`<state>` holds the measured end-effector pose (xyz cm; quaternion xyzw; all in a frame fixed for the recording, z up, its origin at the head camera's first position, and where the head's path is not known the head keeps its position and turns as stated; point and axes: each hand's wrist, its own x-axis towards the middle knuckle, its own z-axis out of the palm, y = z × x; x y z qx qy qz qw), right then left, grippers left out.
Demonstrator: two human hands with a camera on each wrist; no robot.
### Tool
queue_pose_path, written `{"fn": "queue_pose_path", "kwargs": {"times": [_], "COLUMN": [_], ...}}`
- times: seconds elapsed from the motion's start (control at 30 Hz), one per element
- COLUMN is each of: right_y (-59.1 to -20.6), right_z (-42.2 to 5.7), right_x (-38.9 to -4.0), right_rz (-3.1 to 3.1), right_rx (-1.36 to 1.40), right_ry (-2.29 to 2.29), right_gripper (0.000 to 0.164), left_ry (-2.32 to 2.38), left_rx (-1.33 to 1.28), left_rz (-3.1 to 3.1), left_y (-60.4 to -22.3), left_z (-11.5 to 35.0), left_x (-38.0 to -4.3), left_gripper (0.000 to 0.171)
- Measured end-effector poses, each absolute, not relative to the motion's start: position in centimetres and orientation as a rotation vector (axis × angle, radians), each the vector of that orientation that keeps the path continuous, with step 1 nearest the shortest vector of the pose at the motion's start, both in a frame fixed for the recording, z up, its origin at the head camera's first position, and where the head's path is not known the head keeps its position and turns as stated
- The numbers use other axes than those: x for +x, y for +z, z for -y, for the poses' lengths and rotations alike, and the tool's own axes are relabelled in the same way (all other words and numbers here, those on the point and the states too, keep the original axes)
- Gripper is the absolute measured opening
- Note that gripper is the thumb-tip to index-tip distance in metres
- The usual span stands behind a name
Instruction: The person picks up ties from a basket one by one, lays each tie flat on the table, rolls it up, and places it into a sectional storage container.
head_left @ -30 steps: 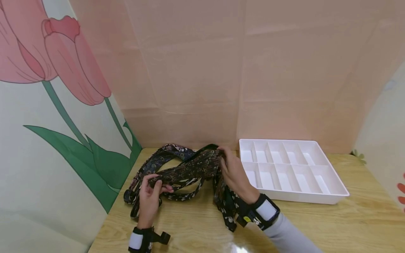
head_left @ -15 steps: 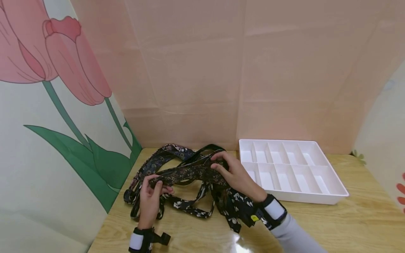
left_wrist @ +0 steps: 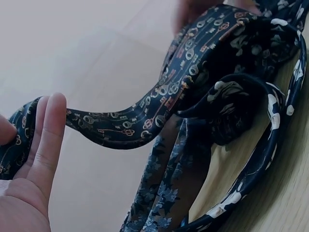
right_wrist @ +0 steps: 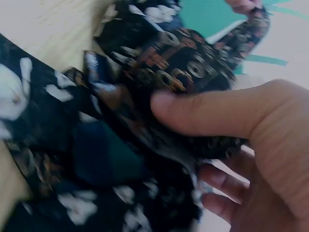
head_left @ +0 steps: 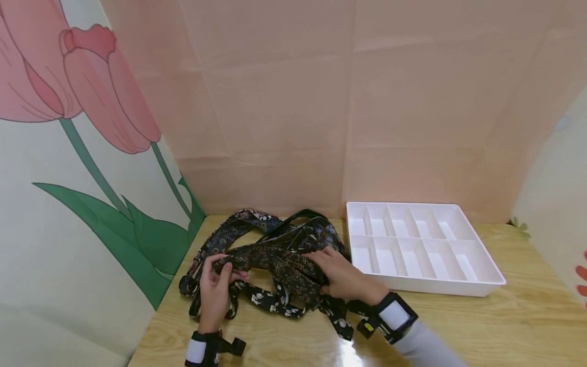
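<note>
A heap of dark patterned neckties lies on the table, several of them tangled. My left hand [head_left: 214, 298] pinches the necktie with a key print [head_left: 259, 257] between thumb and fingers, and this strip [left_wrist: 120, 128] sags towards the heap in the left wrist view. My right hand [head_left: 341, 278] grips a bunched part of the same necktie, its thumb [right_wrist: 203, 113] lying over the cloth in the blurred right wrist view. Beneath and around it are a black necktie with white flowers [head_left: 263, 299] and a dark blue flowered one [head_left: 220, 237].
A white tray [head_left: 440, 287] with two rows of compartments stands to the right of the neckties, close to my right hand. The wooden table [head_left: 458, 326] ends at a pinkish backdrop [head_left: 284, 127]. At the left rises a panel with painted tulips [head_left: 107, 102].
My right hand has moved down and nearer, drawing the key-print necktie into a bunch over the heap. My left hand stays nearly still, holding its part of that necktie.
</note>
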<state>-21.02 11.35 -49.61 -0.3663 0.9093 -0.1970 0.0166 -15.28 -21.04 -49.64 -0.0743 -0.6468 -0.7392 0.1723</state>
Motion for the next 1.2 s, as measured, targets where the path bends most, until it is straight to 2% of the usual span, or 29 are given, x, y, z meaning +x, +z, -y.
{"fn": "queue_pose_path", "kwargs": {"times": [0.07, 0.17, 0.27, 0.33, 0.53, 0.63, 0.8, 0.97, 1.2], "right_y": [-50.1, -50.7, -50.8, -50.4, -47.7, -46.2, -44.2, -42.4, -40.6], "right_z": [-10.8, -10.0, -9.5, -9.3, -9.3, -9.7, -10.1, -10.3, -11.1], "right_x": [-21.0, -20.8, -20.6, -20.6, -21.5, -21.6, -21.2, -20.7, -20.0], "right_rz": [-2.914, -2.982, -3.025, -3.041, -2.949, -2.858, -2.790, -2.816, -2.973], "right_rx": [-1.216, -1.332, -1.336, -1.246, -0.819, -0.715, -0.784, -0.898, -1.085], "right_ry": [-0.470, -0.425, -0.576, -0.747, -1.375, -1.633, -1.907, -2.134, -2.168], "right_gripper": [0.085, 0.064, 0.038, 0.029, 0.027, 0.030, 0.027, 0.025, 0.024], "left_ry": [-2.096, -2.091, -2.082, -2.074, -2.065, -2.071, -2.087, -2.092, -2.098], "left_rx": [-0.197, -0.160, -0.131, -0.120, -0.149, -0.176, -0.216, -0.258, -0.263], "left_rz": [1.855, 1.890, 1.914, 1.922, 1.909, 1.903, 1.888, 1.903, 1.912], "left_y": [-49.6, -49.6, -49.6, -49.6, -49.6, -49.6, -49.5, -49.5, -49.3], "left_z": [21.0, 20.9, 20.8, 20.8, 20.7, 20.7, 20.5, 20.2, 19.7], "left_x": [-15.2, -15.2, -15.2, -15.2, -15.2, -15.2, -15.2, -15.3, -15.2], "left_gripper": [0.035, 0.033, 0.030, 0.028, 0.028, 0.029, 0.030, 0.038, 0.037]}}
